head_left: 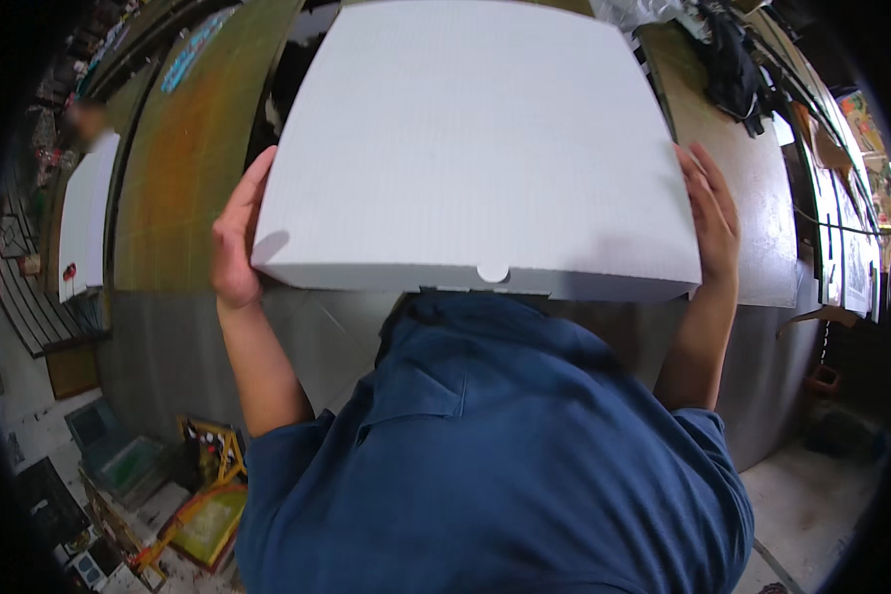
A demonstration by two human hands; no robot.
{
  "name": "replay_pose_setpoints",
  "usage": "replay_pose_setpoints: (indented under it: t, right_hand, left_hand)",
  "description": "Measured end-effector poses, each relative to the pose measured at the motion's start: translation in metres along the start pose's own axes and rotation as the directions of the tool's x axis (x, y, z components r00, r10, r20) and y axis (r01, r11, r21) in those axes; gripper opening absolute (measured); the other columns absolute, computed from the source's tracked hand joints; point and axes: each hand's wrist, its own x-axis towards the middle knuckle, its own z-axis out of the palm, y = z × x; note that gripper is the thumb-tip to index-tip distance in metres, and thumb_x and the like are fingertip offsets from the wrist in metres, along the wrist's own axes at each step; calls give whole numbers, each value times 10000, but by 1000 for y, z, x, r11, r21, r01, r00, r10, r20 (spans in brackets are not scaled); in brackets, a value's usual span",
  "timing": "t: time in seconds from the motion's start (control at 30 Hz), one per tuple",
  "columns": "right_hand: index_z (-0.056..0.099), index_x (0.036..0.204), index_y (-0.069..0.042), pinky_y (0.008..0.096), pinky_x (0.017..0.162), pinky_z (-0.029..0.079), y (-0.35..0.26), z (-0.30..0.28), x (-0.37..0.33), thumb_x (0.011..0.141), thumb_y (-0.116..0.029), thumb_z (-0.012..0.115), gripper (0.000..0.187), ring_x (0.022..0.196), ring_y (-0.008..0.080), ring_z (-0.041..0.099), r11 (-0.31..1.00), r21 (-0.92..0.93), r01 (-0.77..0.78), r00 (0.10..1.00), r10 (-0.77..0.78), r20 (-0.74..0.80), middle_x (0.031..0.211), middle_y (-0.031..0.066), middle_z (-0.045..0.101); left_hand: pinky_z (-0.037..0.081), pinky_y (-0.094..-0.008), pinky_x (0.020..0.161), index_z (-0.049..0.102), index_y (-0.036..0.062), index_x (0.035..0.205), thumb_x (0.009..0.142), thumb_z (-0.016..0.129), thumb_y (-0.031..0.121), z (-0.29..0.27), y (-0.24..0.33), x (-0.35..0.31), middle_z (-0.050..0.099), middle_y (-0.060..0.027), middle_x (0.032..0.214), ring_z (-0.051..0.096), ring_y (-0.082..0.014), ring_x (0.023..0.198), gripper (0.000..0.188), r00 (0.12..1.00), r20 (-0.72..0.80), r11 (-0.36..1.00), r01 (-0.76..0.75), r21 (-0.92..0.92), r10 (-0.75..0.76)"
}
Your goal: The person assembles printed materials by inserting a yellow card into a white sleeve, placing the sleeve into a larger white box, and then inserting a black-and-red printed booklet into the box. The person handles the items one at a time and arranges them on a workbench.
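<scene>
A large white cardboard box [485, 139] with its lid closed fills the upper middle of the view, close in front of my chest. A small half-round thumb notch shows at the centre of its near edge. My left hand [238, 238] presses against the box's left side near the front corner, fingers pointing up along it. On the opposite side my right hand [711, 213] grips the right wall, its fingertips partly hidden behind the edge. The box is held between both palms. Its underside cannot be seen.
Beyond the box lie a greenish board [183, 188] with an orange stain and, at right, a grey panel [752, 208]. A black cloth-like bundle [733, 69] sits at the upper right. Another white sheet or box [89, 218] lies far left, near a person. Frames [208, 525] clutter the lower left floor.
</scene>
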Motion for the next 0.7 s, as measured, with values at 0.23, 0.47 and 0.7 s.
replay_pose_setpoints:
  t: [0.23,0.47,0.7]
  right_hand:
    - [214,1376,42,418,1005,327,9,12,-85,581,-414,807,1092,1205,318,417,969,-63,240,970,-238,41,1310,228,395]
    - [378,1283,21,355,893,482,16,29,-87,538,-82,859,892,1105,252,499,906,-305,293,934,-339,-112,1244,159,438]
    - [405,1263,-6,346,880,490,34,25,-87,576,-108,843,821,1082,240,518,858,-367,360,912,-407,-56,1242,149,450]
  left_hand:
    - [310,-367,1016,274,-83,1342,465,893,346,15,1,-48,432,-190,1305,417,-262,1218,1156,989,-95,961,-83,264,111]
    - [381,-321,957,331,-64,1317,566,849,106,35,6,-42,495,-153,1243,493,-223,1130,928,957,-250,926,-45,375,148]
    - [376,-328,959,370,-66,1291,563,856,127,32,-14,-45,496,-144,1242,487,-208,1126,896,932,-247,850,-105,516,265]
